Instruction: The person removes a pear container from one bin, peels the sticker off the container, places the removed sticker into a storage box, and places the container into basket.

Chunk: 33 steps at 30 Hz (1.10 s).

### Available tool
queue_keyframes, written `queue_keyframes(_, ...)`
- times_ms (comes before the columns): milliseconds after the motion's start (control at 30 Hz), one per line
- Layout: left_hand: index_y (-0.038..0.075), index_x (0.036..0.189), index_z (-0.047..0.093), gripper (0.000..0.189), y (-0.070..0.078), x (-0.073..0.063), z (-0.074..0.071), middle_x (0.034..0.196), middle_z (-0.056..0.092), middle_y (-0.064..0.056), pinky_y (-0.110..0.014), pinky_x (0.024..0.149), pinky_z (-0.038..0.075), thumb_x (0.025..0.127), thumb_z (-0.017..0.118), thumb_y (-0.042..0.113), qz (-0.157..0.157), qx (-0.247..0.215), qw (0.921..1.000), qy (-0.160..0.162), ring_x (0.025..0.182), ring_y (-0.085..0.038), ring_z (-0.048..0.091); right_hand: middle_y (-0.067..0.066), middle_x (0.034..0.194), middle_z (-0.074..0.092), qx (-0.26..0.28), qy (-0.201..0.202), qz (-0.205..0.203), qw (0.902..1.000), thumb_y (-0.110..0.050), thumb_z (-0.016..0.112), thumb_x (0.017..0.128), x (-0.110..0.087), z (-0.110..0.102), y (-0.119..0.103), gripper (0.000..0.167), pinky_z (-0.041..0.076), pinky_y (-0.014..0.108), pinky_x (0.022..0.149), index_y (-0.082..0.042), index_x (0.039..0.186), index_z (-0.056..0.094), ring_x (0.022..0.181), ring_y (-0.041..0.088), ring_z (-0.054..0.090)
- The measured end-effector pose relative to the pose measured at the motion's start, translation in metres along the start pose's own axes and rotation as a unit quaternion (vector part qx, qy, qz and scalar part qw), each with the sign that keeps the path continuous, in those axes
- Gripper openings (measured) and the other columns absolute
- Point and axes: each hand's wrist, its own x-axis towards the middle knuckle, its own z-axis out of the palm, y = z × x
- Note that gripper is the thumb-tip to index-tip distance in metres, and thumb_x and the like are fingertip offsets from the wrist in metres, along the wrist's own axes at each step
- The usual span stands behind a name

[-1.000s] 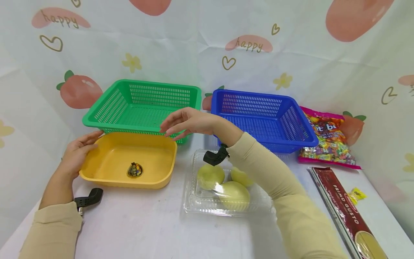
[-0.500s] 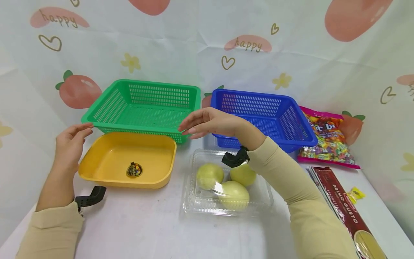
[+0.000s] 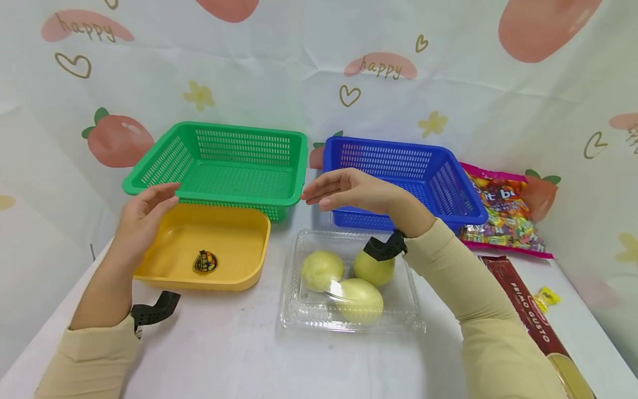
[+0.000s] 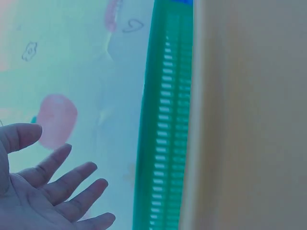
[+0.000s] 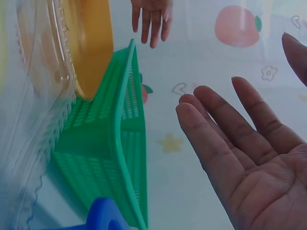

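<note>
My left hand (image 3: 144, 219) hovers above the left side of a yellow tub (image 3: 219, 244), its fingers spread and holding nothing. Inside the tub lies a small black and gold badge-like piece (image 3: 205, 262). My right hand (image 3: 359, 191) hangs in the air before the blue basket (image 3: 399, 221), fingers loosely extended, nothing in them. Below it a clear plastic clamshell box (image 3: 299, 316) holds several round pale-green fruits (image 3: 360, 301). Behind the tub stands a green basket (image 3: 219, 194). In the right wrist view the palm (image 5: 273, 191) shows bare.
On the right lie a colourful candy bag (image 3: 508, 213), a dark red spaghetti pack (image 3: 530, 316) partly behind the right forearm, and a yellow wrapped candy (image 3: 546, 299). A printed cloth (image 3: 279, 72) hangs behind the baskets. White table surface (image 3: 239, 354) shows in front.
My left hand has left the tub's left rim, lifted, then come rightward over the tub. My right hand has moved right, from the green basket's front to the blue basket's front.
</note>
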Motion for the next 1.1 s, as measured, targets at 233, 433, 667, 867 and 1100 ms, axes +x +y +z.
queue_keyframes(233,0.018,0.145,0.030,0.049,0.014,-0.005,0.009,0.142,0.042,0.004,-0.013,0.105,0.033,0.099,0.043,0.027,0.018,-0.024,0.9991,-0.029,0.132,-0.009,0.037,0.008,0.126,0.060,-0.017,0.027,0.014,0.9994,-0.008,0.060,0.089,-0.021,-0.007,0.006,0.039,0.044,0.035,0.102,0.003,0.126,0.052,0.122,0.022,0.054)
queue_keyframes(433,0.020,0.147,0.023,0.053,0.026,-0.004,0.021,0.149,0.034,-0.003,-0.026,0.110,0.031,0.099,0.043,0.026,0.038,-0.051,0.9957,-0.068,0.137,-0.020,0.030,0.020,0.134,0.052,-0.045,0.043,0.032,0.9975,-0.011,0.060,0.090,-0.043,-0.010,0.013,0.041,0.043,0.032,0.103,0.002,0.128,0.051,0.124,0.022,0.052)
queue_keyframes(667,0.014,0.146,0.024,0.052,0.041,-0.006,0.042,0.149,0.032,-0.013,-0.014,0.105,0.036,0.099,0.044,0.023,0.063,-0.053,0.9902,-0.113,0.137,-0.029,0.029,0.018,0.137,0.050,-0.051,0.051,0.032,0.9969,-0.014,0.060,0.090,-0.063,-0.009,0.019,0.044,0.043,0.031,0.103,0.002,0.130,0.049,0.127,0.022,0.049)
queue_keyframes(867,0.005,0.143,0.029,0.050,0.051,-0.013,0.061,0.148,0.033,-0.014,-0.051,0.114,0.021,0.098,0.046,0.015,0.090,-0.081,0.9816,-0.148,0.138,-0.030,0.028,0.011,0.139,0.050,-0.056,0.038,0.021,0.9975,-0.012,0.059,0.091,-0.080,-0.004,0.025,0.048,0.040,0.033,0.106,0.004,0.134,0.044,0.132,0.025,0.042)
queue_keyframes(1100,0.007,0.143,0.031,0.051,0.051,-0.023,0.083,0.150,0.032,-0.009,-0.050,0.115,0.018,0.096,0.049,0.013,0.109,-0.071,0.9752,-0.179,0.139,-0.028,0.027,0.015,0.144,0.042,-0.060,0.028,0.016,0.9977,-0.010,0.058,0.090,-0.099,0.008,0.034,0.053,0.036,0.031,0.108,0.007,0.136,0.039,0.135,0.020,0.039)
